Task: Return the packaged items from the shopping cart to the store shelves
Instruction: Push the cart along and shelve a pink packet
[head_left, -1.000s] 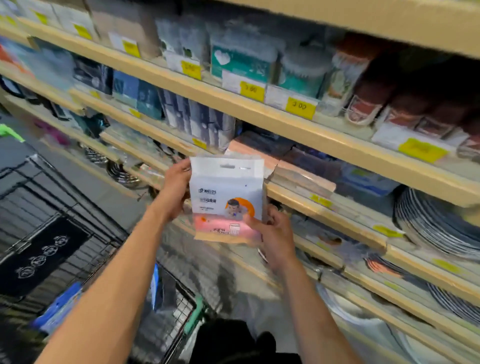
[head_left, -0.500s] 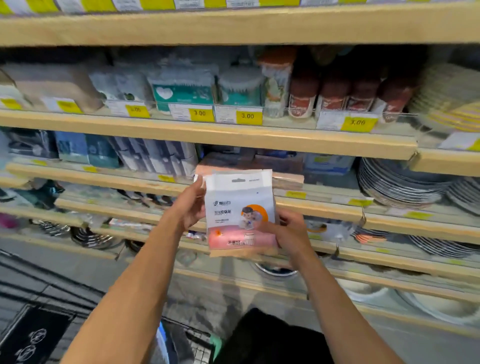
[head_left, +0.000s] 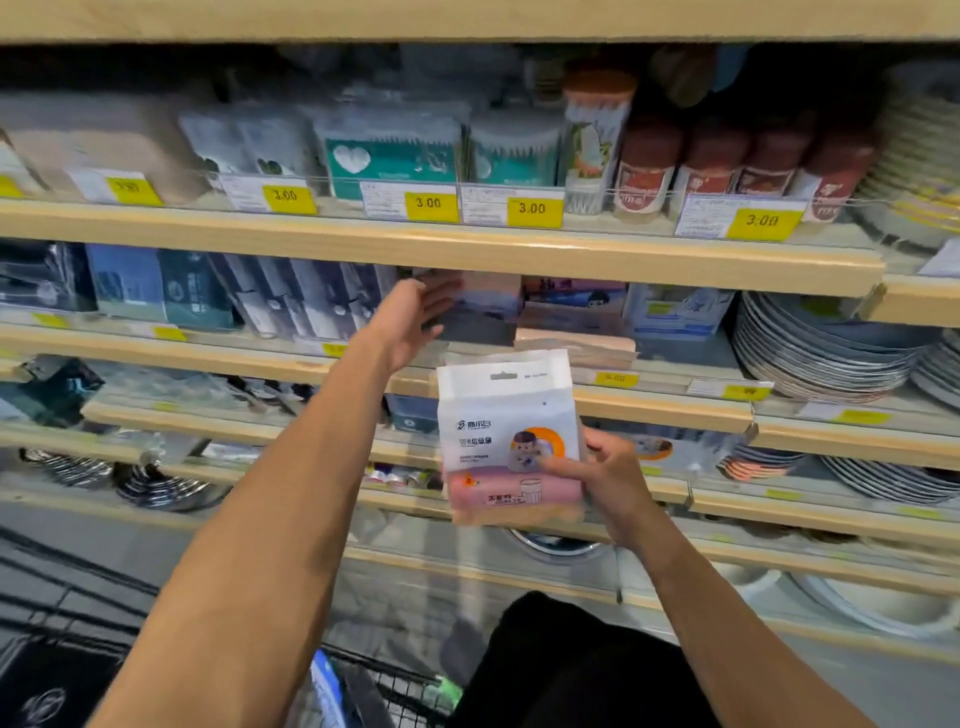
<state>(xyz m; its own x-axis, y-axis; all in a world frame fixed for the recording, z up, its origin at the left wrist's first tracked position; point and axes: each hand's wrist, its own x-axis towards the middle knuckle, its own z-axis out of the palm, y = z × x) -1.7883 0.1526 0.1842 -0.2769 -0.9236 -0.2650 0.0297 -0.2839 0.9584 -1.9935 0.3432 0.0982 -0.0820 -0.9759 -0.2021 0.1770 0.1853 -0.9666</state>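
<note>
I have the white packet pinched in my right hand, thumb across its printed front and fingers behind its right edge, held upright in front of the shelf edge; my left hand is spread open and empty, reaching into the second shelf toward the pink and blue packs stacked there. The packet looks light and soft, a flexible film pouch with folded contents, so I judge it will bend rather than break; the film may be slick, so a one-sided pinch could let it swing. I would grip it lower across the thicker pink and tan band, or by the stiff header with the hang slot; the cart sits below.
</note>
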